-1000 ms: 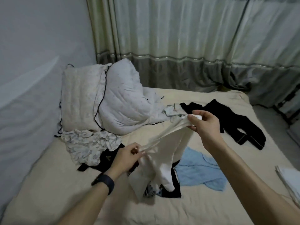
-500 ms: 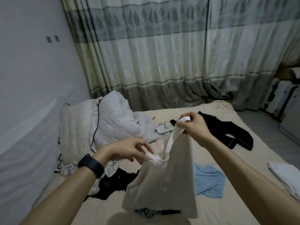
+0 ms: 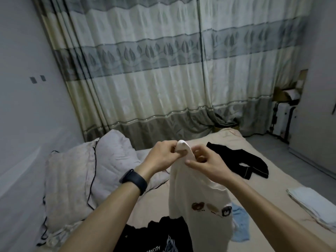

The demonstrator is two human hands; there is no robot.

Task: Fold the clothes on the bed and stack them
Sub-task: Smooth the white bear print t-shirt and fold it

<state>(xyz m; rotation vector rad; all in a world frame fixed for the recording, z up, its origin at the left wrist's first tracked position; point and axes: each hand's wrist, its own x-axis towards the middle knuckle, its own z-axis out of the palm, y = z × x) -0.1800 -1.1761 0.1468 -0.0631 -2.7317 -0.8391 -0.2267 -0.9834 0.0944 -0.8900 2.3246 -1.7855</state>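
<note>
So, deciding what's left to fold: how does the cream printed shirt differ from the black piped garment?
The cream printed shirt hangs midair, gripped at its top by the left hand and right hand; the black piped garment lies spread on the bed, untouched. The shirt bears small cartoon prints; the black garment only thin pale piping. Both are unfolded.

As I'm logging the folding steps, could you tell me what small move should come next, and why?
Probably draw the right hand away from the left hand along the cream shirt, spreading its top: both grip it bunched together, so it hangs narrow above the bed.
</note>
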